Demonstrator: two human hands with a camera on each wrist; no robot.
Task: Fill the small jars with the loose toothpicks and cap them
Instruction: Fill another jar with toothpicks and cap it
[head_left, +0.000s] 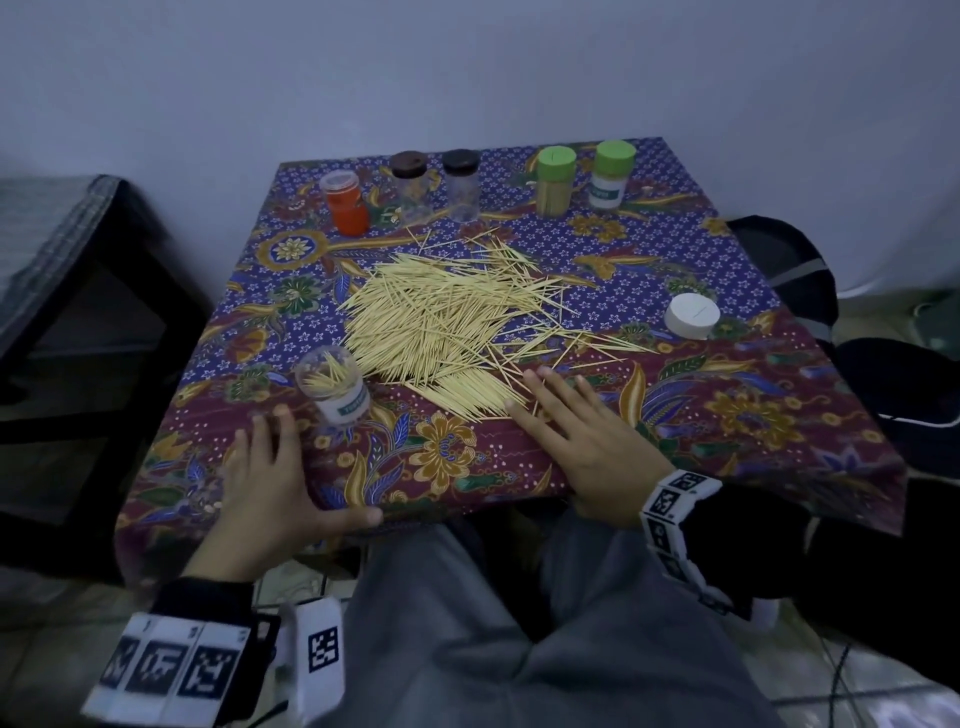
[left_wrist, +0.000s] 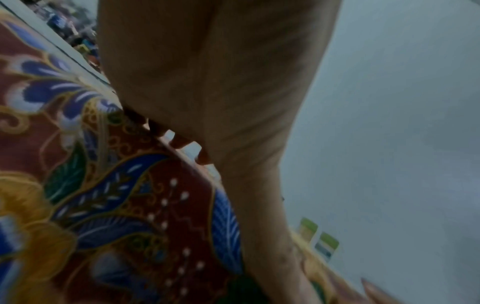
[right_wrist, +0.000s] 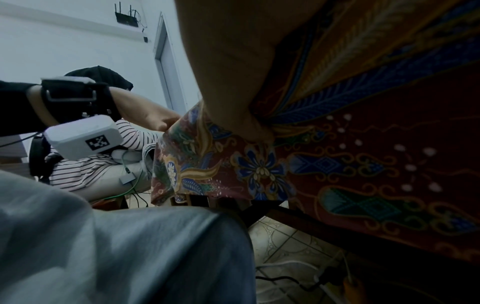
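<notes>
The loose toothpicks (head_left: 457, 317) lie in a wide heap in the middle of the surface (head_left: 701, 395), and a tidier bundle of them sits at the near edge of the heap. Your right hand (head_left: 582, 431) lies flat with the fingers straight and spread; its fingertips rest on that near bundle and pinch nothing. The open jar (head_left: 335, 387) stands just left of the heap, with some toothpicks already inside, leaning and pointing out of the mouth. Your left hand (head_left: 275, 483) is beside it, fingers relaxed and apart, empty, and not touching the jar. The white cap (head_left: 692, 315) waits well apart, near the right edge. At the far edge stand two green-capped jars (head_left: 584, 176), two dark-capped jars (head_left: 434, 182) and an orange jar (head_left: 345, 202). I think the danger is this: if you push the bundle toward the jar while nothing steadies it, the jar may tip and spill. Also the patterned cloth can slide or wrinkle under your palm, and then toothpicks may roll off the near edge.
</notes>
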